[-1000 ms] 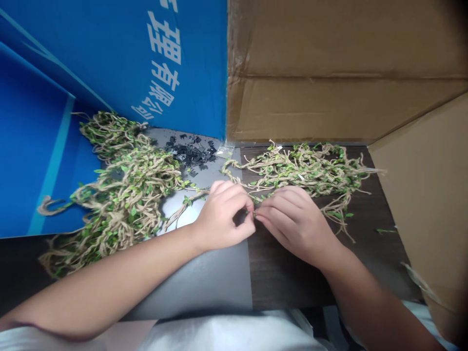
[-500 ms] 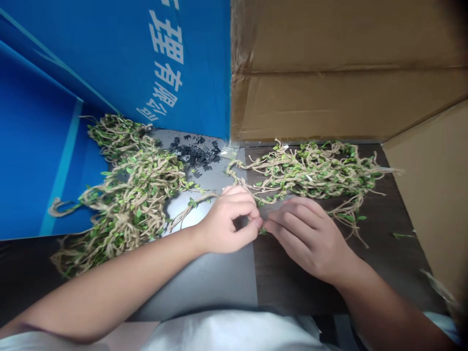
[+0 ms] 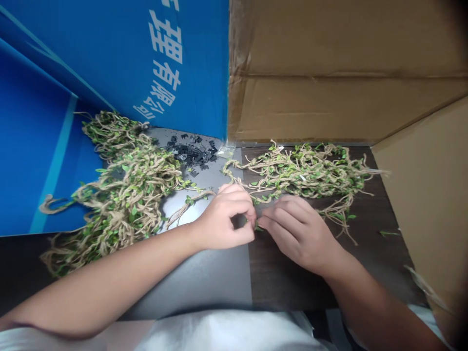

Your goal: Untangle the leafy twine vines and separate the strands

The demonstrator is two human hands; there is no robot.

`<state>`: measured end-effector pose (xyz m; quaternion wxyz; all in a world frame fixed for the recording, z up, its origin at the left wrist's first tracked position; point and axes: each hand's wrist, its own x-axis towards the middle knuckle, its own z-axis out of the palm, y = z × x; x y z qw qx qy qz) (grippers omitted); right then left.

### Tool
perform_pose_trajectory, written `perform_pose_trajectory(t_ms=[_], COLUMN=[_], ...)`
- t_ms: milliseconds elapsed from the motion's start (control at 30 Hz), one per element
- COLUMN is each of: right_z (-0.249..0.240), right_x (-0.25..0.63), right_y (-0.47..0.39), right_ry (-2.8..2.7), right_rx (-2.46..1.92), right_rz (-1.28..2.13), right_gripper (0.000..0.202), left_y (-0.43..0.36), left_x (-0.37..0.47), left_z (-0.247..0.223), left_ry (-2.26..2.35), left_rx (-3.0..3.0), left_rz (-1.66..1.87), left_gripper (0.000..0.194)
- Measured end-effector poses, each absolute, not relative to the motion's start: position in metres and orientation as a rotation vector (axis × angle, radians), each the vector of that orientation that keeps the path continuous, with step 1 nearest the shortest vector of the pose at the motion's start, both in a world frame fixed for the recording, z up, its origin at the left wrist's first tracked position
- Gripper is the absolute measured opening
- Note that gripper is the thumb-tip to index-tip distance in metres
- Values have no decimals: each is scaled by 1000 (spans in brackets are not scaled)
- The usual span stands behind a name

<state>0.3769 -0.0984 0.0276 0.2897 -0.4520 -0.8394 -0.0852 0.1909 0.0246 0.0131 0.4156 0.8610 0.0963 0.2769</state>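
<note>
My left hand (image 3: 228, 217) is closed in a pinch, thumb against fingertips, at the middle of the table. Close by on its right, my right hand (image 3: 298, 231) is also closed, its fingertips pressed together and pointing left. A bit of green leaf shows between the two hands; most of what they hold is hidden by the fingers. Beyond my hands, a twine vine with green leaves (image 3: 268, 197) runs toward the right-hand heap of leafy twine (image 3: 318, 170). A larger heap of leafy twine (image 3: 135, 195) lies left of my left hand.
Small black flakes (image 3: 197, 152) are scattered at the back, beside a clear plastic scrap (image 3: 225, 150). A blue printed panel (image 3: 197, 63) and a brown cardboard wall (image 3: 310, 107) enclose the table's back. A loose green sprig (image 3: 388, 234) lies at the right.
The whole view has shifted slightly, so everything appears a little further left. Both hands keep nearly the same pinched pose, close together.
</note>
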Motion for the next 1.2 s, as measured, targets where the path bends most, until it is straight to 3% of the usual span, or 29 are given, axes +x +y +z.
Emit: perform_pose_trajectory(t_ms=[500,667,833,1200], right_z=[22,26,30,30], right_x=[381,382,382,384], right_y=[-93,-94,-95,-93], right_ry=[-2039,-2095,-2153,-2186], right_rx=[-1345,-1346,-1343,-1426], right_rz=[1,-80,-161,46], right_gripper=[9,16,10,5], left_y=[24,24,24,23], left_x=[193,193,193,193], left_z=[12,11,9,10], left_ry=[416,435,433,426], left_rx=[2296,2312,2335,2372], left_rz=[828,835,823,805], left_gripper=[14,13,13,14])
